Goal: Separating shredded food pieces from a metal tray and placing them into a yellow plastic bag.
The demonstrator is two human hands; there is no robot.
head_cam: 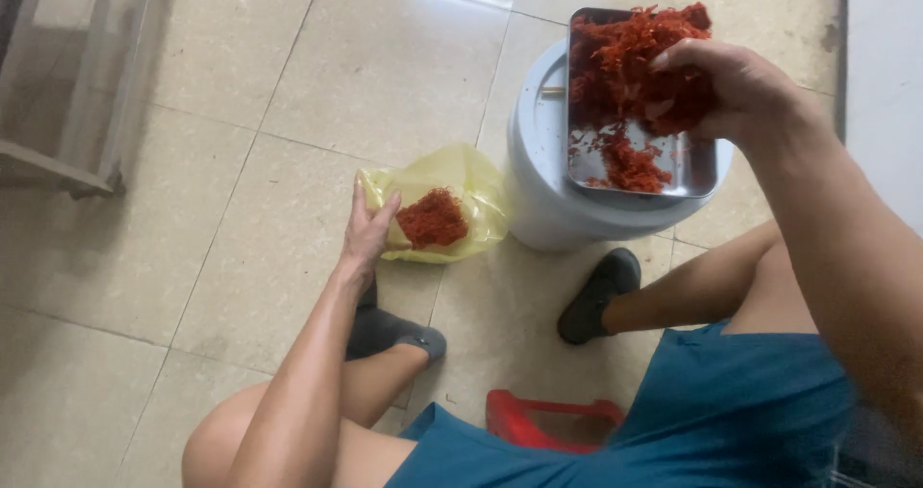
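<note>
The right hand (716, 89) is curled over the metal tray (697, 166), fingers pressed together around a clump of red shredded stuff (625, 60) heaped there, the tray resting on top of a white lidded bucket (538, 190). Down on the tiled floor (192, 161) just beside the bucket, the left hand (368, 230) grips the rim of a yellow plastic bag (452, 175), thumb and fingers pinching it open, with a small red pile (433, 217) lying inside. A red stool (538, 421) shows between the legs.
</note>
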